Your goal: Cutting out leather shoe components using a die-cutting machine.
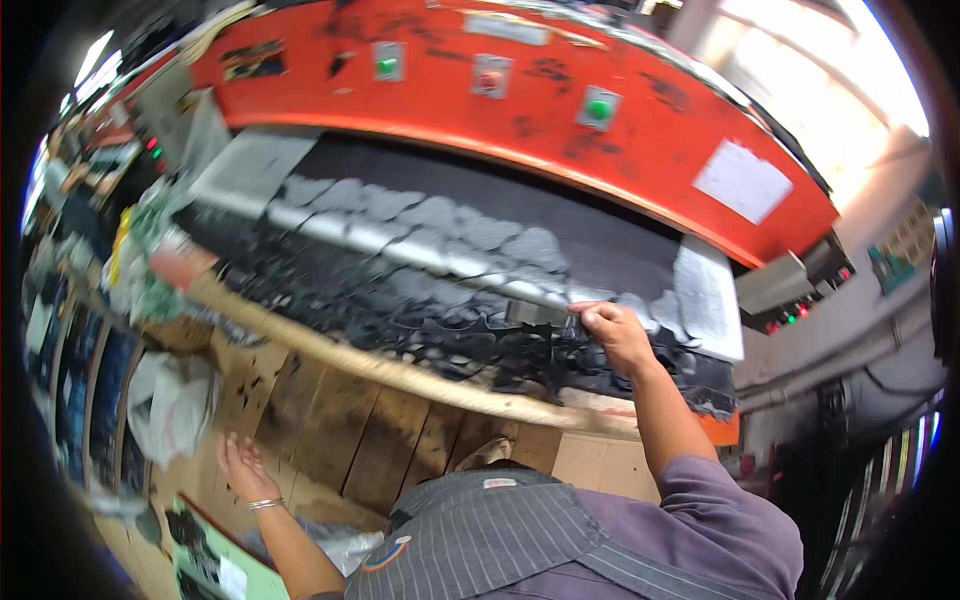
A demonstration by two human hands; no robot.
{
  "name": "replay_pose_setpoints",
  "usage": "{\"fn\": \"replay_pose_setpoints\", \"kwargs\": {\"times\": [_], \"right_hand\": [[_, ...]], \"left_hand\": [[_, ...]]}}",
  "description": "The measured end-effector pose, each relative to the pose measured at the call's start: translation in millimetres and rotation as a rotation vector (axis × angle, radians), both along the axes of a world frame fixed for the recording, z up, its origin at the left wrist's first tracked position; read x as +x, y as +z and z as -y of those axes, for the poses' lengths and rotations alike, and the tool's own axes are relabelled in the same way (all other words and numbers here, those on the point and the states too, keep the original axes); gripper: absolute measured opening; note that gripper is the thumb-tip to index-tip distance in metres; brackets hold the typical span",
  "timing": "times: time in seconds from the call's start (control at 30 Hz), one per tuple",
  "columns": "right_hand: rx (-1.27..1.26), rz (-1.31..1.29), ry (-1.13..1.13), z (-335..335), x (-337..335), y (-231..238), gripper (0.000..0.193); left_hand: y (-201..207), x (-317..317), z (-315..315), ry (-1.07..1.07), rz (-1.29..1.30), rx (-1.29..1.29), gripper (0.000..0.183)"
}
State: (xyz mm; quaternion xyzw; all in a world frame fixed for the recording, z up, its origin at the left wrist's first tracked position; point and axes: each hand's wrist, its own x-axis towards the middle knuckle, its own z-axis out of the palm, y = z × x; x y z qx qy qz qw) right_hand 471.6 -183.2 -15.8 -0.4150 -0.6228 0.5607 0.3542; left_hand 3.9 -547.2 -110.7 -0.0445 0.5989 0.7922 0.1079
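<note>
My right hand [612, 335] is closed at the front of the press bed, its fingers pinched on something small and dark that I cannot make out. Beneath it lies black sheet material [440, 335] with cut-out shapes, its ragged leftover strips hanging toward the front edge. Behind that, a grey-white cutting board [400, 243] shows through a row of gaps, and a smooth black sheet [480, 190] covers the far part. My left hand [245, 470] hangs low at the left, away from the bed, fingers loosely apart with nothing in them.
An orange machine beam [440, 95] with green and red buttons spans the back. A pale wooden rail [380, 365] runs along the front. Bags [170, 405] and a green tray [215, 555] with black pieces are at the left. Further off, a person [85, 200] works.
</note>
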Motion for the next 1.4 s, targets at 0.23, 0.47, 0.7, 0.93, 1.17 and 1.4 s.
{"fn": "replay_pose_setpoints", "kwargs": {"times": [0.23, 0.47, 0.7, 0.93, 1.17, 1.4], "right_hand": [[-0.192, -0.118, -0.525, -41.0, 119.3, 42.9, 0.020], [0.625, 0.337, -0.654, -99.4, 106.0, -1.2, 0.011], [0.864, 0.626, -0.543, -105.9, 99.1, -72.5, 0.036], [0.472, 0.909, -0.565, -102.1, 109.4, -57.8, 0.075], [0.614, 0.932, -0.659, -100.1, 98.9, -63.4, 0.062], [0.651, 1.024, -0.704, -100.6, 90.2, -60.4, 0.061]], "left_hand": [[100.1, 177.6, -357.3, -1.066, -0.623, 0.050, 0.035], [73.5, 329.6, -469.3, -1.493, -1.269, -0.015, 0.052], [24.7, 383.4, -512.3, -1.558, -1.272, -0.373, 0.077], [32.4, 385.0, -511.9, -1.551, -1.359, -0.399, 0.073], [32.2, 382.3, -515.5, -1.554, -1.320, -0.362, 0.073], [36.8, 381.0, -514.4, -1.587, -1.320, -0.389, 0.073]]}}
